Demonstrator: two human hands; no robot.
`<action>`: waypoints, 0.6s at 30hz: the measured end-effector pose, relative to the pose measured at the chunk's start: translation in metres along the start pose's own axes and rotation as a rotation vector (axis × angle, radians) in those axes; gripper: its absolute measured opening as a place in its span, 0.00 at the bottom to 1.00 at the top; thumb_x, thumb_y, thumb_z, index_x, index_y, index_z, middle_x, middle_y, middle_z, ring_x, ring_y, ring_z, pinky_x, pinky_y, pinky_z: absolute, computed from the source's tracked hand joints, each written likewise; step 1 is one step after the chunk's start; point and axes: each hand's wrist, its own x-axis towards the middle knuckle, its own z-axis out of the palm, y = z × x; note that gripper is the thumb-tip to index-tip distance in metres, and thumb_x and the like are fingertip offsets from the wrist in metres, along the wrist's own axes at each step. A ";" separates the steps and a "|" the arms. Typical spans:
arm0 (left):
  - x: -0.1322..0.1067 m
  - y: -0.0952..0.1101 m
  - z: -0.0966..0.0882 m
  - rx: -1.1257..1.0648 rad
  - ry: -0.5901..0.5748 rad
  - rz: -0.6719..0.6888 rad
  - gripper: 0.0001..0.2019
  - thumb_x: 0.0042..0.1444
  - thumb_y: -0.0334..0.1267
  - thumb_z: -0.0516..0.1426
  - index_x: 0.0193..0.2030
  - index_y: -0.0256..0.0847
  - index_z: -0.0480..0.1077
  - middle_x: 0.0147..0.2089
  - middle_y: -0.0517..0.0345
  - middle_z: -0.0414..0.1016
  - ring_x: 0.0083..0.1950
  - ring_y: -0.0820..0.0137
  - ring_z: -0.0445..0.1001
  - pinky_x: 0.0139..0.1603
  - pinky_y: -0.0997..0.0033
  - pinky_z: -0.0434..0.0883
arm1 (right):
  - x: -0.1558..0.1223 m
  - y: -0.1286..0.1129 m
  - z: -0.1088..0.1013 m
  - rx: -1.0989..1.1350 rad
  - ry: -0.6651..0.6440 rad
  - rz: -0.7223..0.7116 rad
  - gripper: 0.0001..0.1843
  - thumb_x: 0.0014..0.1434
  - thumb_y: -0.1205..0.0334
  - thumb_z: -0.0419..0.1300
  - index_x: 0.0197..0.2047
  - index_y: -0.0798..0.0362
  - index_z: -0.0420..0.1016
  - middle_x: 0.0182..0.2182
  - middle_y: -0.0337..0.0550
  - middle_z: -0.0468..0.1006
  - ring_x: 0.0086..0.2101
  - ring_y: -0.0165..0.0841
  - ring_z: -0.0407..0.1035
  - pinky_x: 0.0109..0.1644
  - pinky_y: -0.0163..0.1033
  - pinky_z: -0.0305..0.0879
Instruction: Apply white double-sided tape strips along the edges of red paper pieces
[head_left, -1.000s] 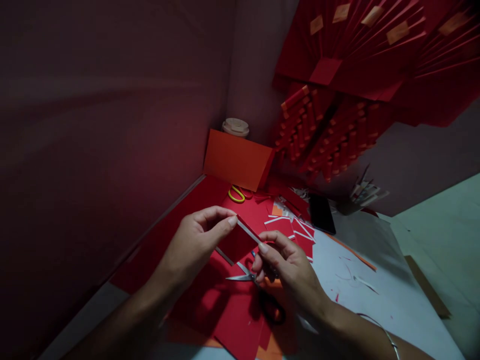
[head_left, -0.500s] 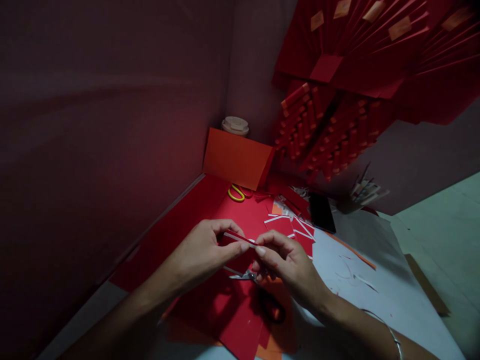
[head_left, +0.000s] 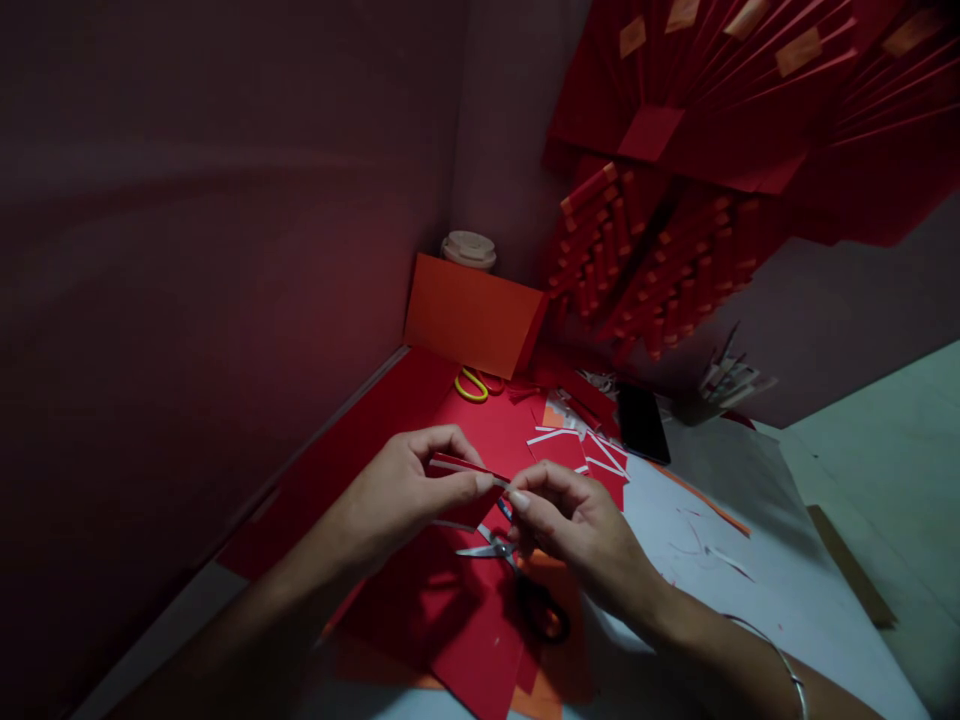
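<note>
My left hand (head_left: 401,490) and my right hand (head_left: 570,525) both pinch a small red paper piece (head_left: 466,470) with a white edge, held edge-on just above the table. The fingertips of both hands meet at its right end. Directly below lie scissors with black handles (head_left: 525,585), blades open, on a layer of red paper sheets (head_left: 457,610). A thin bracelet (head_left: 780,665) circles my right wrist.
Yellow-handled scissors (head_left: 471,386) lie farther back by a folded orange-red card (head_left: 472,315) and a lidded cup (head_left: 468,249). Cut red pieces with white strips (head_left: 581,452) and a black phone (head_left: 643,423) sit to the right. A big red paper fan decoration (head_left: 697,170) hangs on the wall.
The red piece was held up facing me a second ago; it has since been tipped flat and folded narrower between both hands, which have drawn closer together.
</note>
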 end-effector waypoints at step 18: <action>0.001 -0.001 0.001 0.183 0.029 0.032 0.10 0.44 0.37 0.64 0.34 0.40 0.70 0.26 0.62 0.74 0.28 0.70 0.72 0.30 0.74 0.67 | 0.000 -0.005 -0.003 -0.102 -0.023 -0.042 0.11 0.59 0.56 0.61 0.31 0.56 0.71 0.21 0.36 0.71 0.24 0.26 0.65 0.29 0.31 0.62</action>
